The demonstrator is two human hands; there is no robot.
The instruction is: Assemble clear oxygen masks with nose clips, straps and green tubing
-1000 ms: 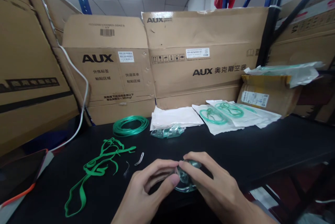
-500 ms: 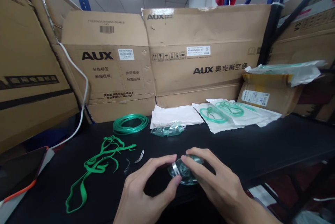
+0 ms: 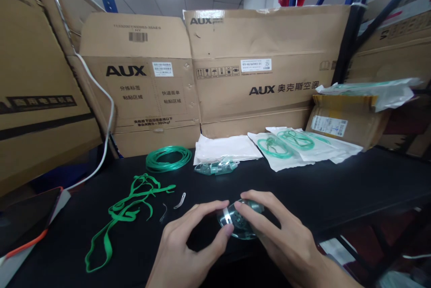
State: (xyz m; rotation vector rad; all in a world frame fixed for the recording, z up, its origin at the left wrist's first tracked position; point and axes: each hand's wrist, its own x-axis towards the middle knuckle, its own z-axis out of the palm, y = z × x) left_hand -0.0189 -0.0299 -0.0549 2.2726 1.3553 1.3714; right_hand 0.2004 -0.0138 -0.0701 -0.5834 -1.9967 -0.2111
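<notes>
clear plastic mask (image 3: 239,224) sits pinched between left hand (image 3: 188,247) and right hand (image 3: 283,238) fingertips.

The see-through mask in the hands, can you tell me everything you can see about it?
The clear mask looks like soft see-through plastic with a faint green tint, shaped like a small dome. A shiny metal strip sits across its left end, and small holes dot its middle. The left hand pinches it with thumb and fingers at the strip end, while the right hand wraps over its right side. It sits low over the front of the black table.
</notes>
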